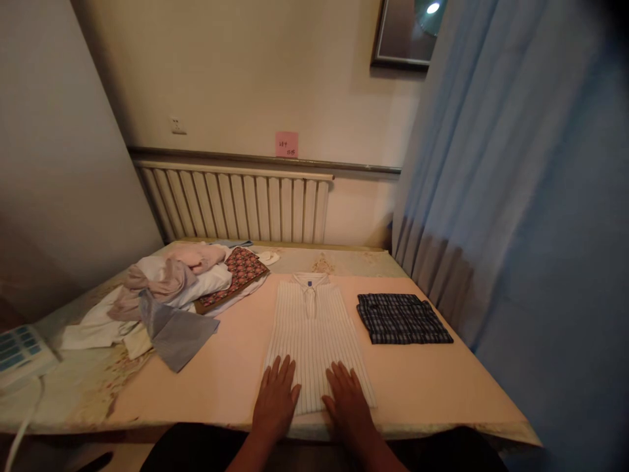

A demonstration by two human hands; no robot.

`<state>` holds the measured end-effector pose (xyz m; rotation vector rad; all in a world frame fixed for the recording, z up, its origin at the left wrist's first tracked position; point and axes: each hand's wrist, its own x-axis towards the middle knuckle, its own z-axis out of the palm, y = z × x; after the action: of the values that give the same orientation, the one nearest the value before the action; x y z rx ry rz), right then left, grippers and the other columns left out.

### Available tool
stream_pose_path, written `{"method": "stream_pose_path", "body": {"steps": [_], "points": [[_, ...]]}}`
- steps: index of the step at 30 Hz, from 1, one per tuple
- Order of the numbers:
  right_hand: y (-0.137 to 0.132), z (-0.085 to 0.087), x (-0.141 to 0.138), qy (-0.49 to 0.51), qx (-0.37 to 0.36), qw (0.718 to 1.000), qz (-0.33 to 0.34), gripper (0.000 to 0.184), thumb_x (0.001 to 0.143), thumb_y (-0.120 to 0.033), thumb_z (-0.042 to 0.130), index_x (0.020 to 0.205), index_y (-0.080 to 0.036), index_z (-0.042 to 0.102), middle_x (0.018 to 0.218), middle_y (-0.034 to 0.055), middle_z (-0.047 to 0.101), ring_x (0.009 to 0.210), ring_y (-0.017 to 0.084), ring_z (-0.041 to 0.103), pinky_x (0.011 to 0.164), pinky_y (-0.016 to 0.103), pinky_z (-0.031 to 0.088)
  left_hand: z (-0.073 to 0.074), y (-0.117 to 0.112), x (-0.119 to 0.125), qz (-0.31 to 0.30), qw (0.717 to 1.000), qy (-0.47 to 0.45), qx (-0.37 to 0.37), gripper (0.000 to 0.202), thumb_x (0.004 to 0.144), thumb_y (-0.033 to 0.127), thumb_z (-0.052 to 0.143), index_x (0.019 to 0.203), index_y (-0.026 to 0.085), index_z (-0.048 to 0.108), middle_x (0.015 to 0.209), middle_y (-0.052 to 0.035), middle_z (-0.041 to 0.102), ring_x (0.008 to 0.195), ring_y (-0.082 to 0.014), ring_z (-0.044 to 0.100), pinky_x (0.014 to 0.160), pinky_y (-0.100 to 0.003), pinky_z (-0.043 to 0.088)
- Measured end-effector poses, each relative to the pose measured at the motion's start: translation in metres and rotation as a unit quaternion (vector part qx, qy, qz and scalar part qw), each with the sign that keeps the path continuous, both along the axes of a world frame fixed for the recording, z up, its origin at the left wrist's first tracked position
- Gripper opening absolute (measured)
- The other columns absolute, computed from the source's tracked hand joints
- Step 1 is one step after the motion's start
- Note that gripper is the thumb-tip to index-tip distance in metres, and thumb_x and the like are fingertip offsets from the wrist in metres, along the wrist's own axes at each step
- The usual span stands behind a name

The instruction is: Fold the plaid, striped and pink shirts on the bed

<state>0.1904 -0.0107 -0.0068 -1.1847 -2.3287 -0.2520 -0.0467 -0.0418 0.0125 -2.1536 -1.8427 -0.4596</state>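
Stripes, thin and dark, run lengthwise down the pale shirt that lies flat in front of you on the pink cloth. Its body is folded into a neat oblong, collar at the far end, away from you. Inside the neckline you can see a small dark blue label, and below it a narrow placket runs down the middle. Its surface looks mostly smooth. Your left hand and right hand lie palm down over its near end, apart from each other, fingers extended and slightly spread. To your right is a folded dark plaid garment; to your left, a loose heap of clothes.
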Motion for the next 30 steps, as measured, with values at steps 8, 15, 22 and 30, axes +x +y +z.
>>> {"method": "stream_pose_path", "body": {"steps": [8,15,22,30], "points": [[-0.003,-0.001,0.028,-0.028,-0.065,0.995,0.066,0.062,0.083,-0.027,0.06,0.142,-0.024,0.041,0.149,0.0062,0.041,0.138,0.025,0.036,0.112,0.045,0.033,-0.003,-0.005,-0.008,-0.022,1.0,0.006,-0.001,0.051,0.093,0.037,0.039,0.143,0.026,0.042,0.15,-0.0035,0.041,0.14,-0.0275,0.032,0.11,-0.047,0.034],[0.003,-0.016,0.069,-0.039,-0.029,0.997,0.06,0.055,0.082,-0.016,0.051,0.137,-0.02,0.049,0.141,0.0073,0.051,0.13,0.023,0.048,0.107,0.04,0.043,0.006,-0.021,-0.03,-0.089,0.995,0.033,0.002,0.06,0.091,0.041,0.048,0.147,0.029,0.031,0.155,-0.0012,0.032,0.142,-0.026,0.029,0.11,-0.042,0.036],[0.011,-0.021,0.08,-0.037,-0.031,0.998,0.051,0.06,0.075,-0.003,0.044,0.13,-0.024,0.057,0.133,0.0052,0.058,0.122,0.02,0.056,0.102,0.036,0.049,-0.006,-0.03,-0.053,-0.131,0.99,0.037,0.021,0.058,0.086,0.031,0.057,0.142,0.027,0.041,0.149,-0.0067,0.041,0.137,-0.0253,0.038,0.108,-0.039,0.042],[0.022,-0.016,0.086,0.001,-0.004,1.0,0.03,0.064,0.066,0.0,0.037,0.12,-0.021,0.065,0.126,0.0034,0.063,0.117,0.019,0.06,0.099,0.037,0.05,-0.018,-0.032,-0.063,-0.107,0.993,-0.02,0.035,0.062,0.079,0.0,0.035,0.132,0.027,0.054,0.139,-0.0027,0.055,0.129,-0.016,0.05,0.107,-0.034,0.044]]}}
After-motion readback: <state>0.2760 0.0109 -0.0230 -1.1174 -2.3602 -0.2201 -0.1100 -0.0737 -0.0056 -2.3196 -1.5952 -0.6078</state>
